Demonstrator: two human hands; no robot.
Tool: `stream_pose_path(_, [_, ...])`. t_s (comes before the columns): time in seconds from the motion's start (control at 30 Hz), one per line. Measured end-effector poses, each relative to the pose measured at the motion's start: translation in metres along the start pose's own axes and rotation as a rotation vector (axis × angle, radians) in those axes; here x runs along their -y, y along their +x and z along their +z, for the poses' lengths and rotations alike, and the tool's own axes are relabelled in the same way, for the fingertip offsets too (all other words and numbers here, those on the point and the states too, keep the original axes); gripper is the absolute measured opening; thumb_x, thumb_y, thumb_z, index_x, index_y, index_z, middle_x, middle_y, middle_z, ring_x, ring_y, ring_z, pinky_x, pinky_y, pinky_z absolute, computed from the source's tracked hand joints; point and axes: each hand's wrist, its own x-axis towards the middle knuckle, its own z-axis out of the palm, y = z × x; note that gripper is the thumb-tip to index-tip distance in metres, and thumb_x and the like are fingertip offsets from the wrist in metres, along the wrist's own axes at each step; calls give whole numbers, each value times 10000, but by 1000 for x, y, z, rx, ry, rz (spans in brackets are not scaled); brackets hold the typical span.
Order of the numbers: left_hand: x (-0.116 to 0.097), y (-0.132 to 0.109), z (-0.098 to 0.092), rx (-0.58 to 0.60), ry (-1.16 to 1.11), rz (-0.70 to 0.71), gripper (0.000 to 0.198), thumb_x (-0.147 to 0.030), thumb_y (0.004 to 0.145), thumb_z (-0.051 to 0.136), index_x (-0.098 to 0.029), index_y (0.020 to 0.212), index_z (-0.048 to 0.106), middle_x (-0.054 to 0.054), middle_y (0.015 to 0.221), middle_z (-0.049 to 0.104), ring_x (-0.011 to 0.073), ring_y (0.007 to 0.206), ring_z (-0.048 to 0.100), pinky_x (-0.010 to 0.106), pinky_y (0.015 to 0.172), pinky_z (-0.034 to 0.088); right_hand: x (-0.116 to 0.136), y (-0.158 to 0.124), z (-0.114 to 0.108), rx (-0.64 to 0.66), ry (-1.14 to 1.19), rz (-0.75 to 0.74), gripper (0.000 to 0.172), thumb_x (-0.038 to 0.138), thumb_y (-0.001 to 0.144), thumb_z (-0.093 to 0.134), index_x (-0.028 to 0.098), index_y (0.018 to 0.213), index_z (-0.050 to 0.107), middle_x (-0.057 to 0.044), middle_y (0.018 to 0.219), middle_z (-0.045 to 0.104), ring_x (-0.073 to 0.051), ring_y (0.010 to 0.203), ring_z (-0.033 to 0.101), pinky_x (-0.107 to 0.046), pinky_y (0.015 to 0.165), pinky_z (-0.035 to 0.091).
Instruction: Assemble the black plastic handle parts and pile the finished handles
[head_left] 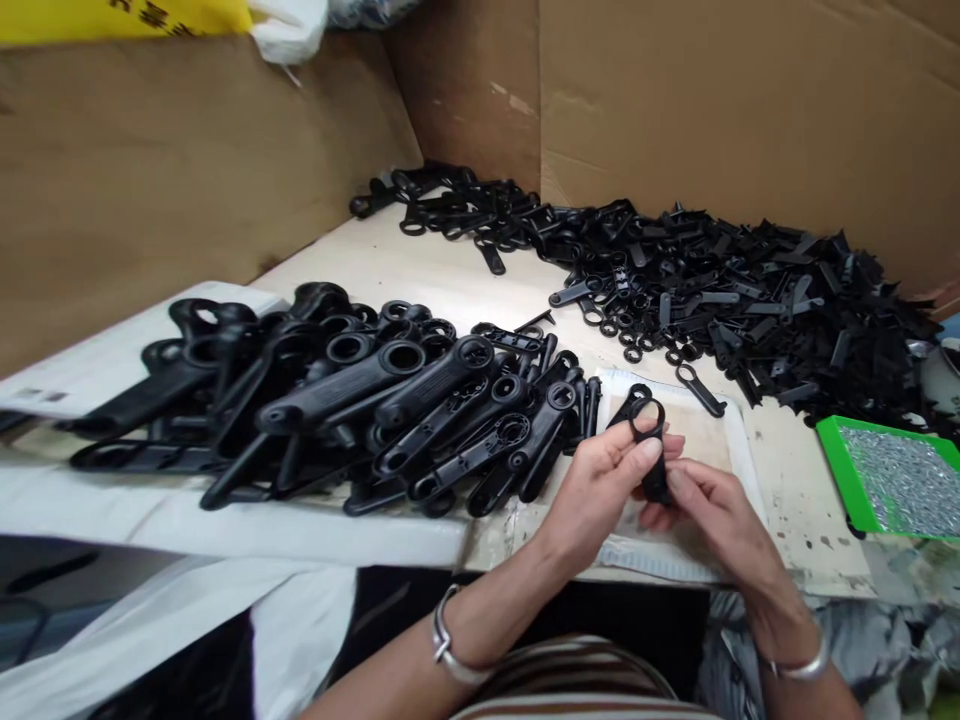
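Above the near edge of the table, my left hand is closed on a black plastic lever part with a ring end, thumb across it just below the ring. My right hand pinches the lower end of the same part between thumb and fingers. The ring points up and away from me. Just behind my left fingers lies another black part, partly hidden. A white-edged pad is under my hands. Close to the left is a heap of black crank-shaped arms with round ends.
A large pile of small black plastic pieces spreads along the cardboard wall. Several loose rings and a single ring-ended piece lie before it. At the right stands a green tray of small silvery pieces.
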Motion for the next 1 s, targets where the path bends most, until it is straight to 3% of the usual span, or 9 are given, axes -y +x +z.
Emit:
stream_pose_path(0.07, [2,1,1,-41,-90,12,391,-422,791,713,-130,1042,646,97,913,735,174,762,658,280,690,517,6,17,-21,-133,-411,-126,290,445,904,578,201,846,725,-39,821,733,-199,777,672,-335,754,544])
stream_pose_path(0.17, [2,-2,0,-76,-67,27,356,-391,792,709,-137,1030,634,53,829,703,143,709,625,265,675,498,21,57,-48,-312,-941,-325,220,317,911,581,195,1042,709,-81,1060,724,-230,934,646,-376,883,493])
stream_pose_path(0.3, [4,-8,-6,-70,32,-14,365,-380,823,666,-139,1093,617,54,867,682,97,604,529,228,551,415,37,111,-49,-179,-1374,-235,254,239,928,537,214,1151,658,-107,1172,658,-256,1093,550,-376,898,461])
stream_pose_path(0.4, [5,-11,-11,-33,51,-57,410,-407,803,689,-132,1101,627,79,905,686,101,610,505,228,527,382,40,137,-41,-181,-1406,-163,243,163,932,478,178,1054,688,-159,1130,649,-284,1107,527,-381,838,470])
stream_pose_path(0.5, [2,-13,-14,7,47,-110,409,-400,771,727,-129,1074,673,65,820,682,111,627,503,229,555,392,41,139,-41,-183,-1383,-148,299,129,950,420,187,1060,692,-156,1098,660,-279,1121,528,-379,848,467])
stream_pose_path(0.6, [2,-13,-14,0,2,-145,402,-380,718,780,-145,1040,720,94,924,705,157,764,588,239,632,453,42,116,-45,-131,-1312,-191,312,166,981,410,235,1140,670,-81,1094,681,-208,1065,581,-324,886,462])
stream_pose_path(0.7, [7,-11,-15,-30,-84,-161,432,-383,670,825,-178,1040,737,119,1162,682,247,1008,631,265,714,514,31,79,-44,28,-1142,-238,267,219,989,455,266,1125,680,0,1046,697,-123,911,631,-234,819,483])
stream_pose_path(0.83, [18,-7,-15,-54,-166,-195,450,-354,673,838,-225,1090,728,92,1283,639,311,1175,593,308,804,551,10,43,-35,98,-919,-270,215,194,972,492,207,1015,703,-35,1015,647,-139,922,614,-258,829,481])
stream_pose_path(1.0, [19,-8,-11,-74,-238,-223,456,-303,653,854,-221,1084,730,89,1250,657,329,1199,590,329,828,559,8,34,-31,106,-1061,-298,197,274,988,480,209,964,664,-51,1036,572,-154,917,584,-287,815,481])
